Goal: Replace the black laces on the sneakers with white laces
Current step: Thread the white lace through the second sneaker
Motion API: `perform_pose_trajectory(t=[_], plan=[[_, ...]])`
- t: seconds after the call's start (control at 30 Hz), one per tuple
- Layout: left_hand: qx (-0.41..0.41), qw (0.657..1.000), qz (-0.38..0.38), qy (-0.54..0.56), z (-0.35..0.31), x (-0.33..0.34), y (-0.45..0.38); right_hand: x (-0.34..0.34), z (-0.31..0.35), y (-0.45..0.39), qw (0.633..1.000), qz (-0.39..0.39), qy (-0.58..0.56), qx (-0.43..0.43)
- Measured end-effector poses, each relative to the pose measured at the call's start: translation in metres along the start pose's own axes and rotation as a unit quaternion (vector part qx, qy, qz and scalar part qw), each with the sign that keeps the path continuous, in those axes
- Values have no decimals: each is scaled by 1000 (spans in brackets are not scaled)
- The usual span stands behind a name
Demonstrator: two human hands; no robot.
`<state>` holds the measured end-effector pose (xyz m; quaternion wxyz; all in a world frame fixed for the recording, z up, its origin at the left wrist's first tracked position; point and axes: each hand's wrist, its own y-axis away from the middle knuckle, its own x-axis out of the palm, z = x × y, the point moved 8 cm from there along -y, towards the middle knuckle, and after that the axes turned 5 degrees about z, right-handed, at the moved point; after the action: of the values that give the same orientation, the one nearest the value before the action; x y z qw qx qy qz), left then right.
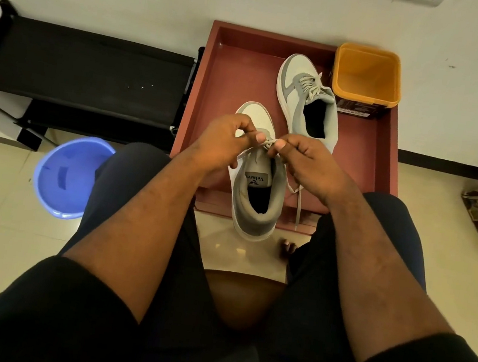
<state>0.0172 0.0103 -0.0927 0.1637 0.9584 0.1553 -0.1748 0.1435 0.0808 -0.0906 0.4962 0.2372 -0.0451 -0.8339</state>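
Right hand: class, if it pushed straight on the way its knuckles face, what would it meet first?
Probably the left hand: the right hand faces it across the white lace both pinch, though depth is unclear.

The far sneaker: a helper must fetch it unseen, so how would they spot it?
Find the red-brown tray on the floor by the wall. The far sneaker lies untouched beside the orange tub, already laced, while the near sneaker sits between both hands.

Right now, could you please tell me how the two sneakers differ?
The near sneaker overhangs the tray's front edge, its heel past the rim; the far sneaker lies wholly inside it. The left hand and right hand pinch the near one's lace; the far one is untouched. Both are grey and white.
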Motion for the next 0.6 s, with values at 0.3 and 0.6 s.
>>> perform_pose_trajectory(t=[0.3, 0.6], plan=[[39, 999, -20, 10, -9, -2, 4, -20, -14, -3, 997, -68, -28, 16], [70, 991, 0, 112, -12, 14, -1, -19, -9, -5, 991, -123, -53, -25]])
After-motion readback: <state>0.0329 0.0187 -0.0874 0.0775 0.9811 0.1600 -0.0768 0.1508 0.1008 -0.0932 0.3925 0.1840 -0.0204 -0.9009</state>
